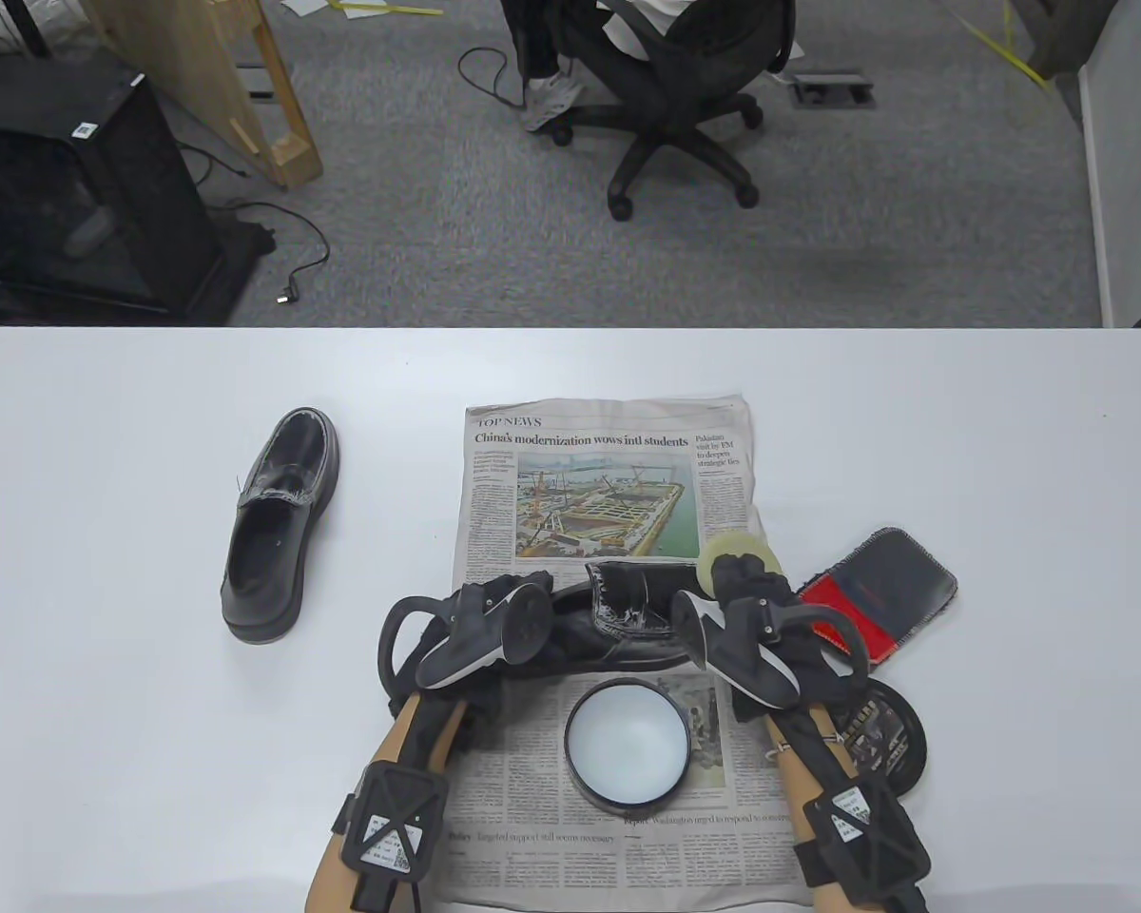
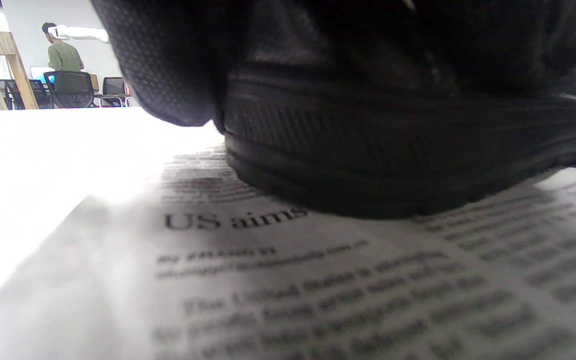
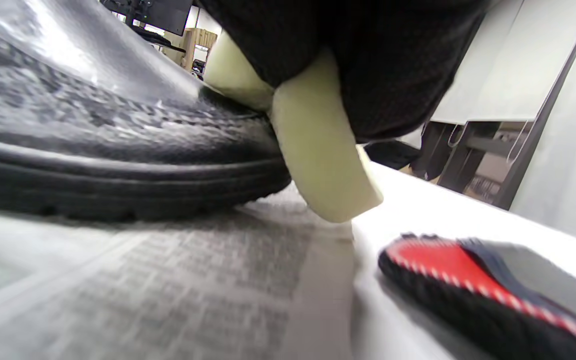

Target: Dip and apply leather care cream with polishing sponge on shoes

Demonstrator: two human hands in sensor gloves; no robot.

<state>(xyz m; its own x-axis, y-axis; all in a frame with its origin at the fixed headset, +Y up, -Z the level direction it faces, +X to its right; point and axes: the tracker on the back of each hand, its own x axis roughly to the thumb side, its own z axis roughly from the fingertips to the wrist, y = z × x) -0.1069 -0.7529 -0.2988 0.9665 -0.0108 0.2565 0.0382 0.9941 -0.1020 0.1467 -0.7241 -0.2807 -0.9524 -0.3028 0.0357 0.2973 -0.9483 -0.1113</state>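
The black shoe [image 1: 618, 623] being treated lies across the newspaper [image 1: 609, 475] in the lower middle of the table view, its long axis running left to right between the two hands. The right hand [image 1: 751, 609] pinches the pale yellow polishing sponge [image 1: 727, 556] and holds it against the shoe's right end; the right wrist view shows the sponge [image 3: 318, 145] touching the leather just above the sole. The left hand [image 1: 494, 618] grips the shoe's left end, steadying it. The open tin of cream [image 1: 626, 745] sits just below the shoe, nearer the right hand, with nothing between. A second shoe [image 1: 280, 523] rests well apart at left on the counter [image 1: 105, 571]; a red-and-dark cloth [image 1: 879, 590] lies right.
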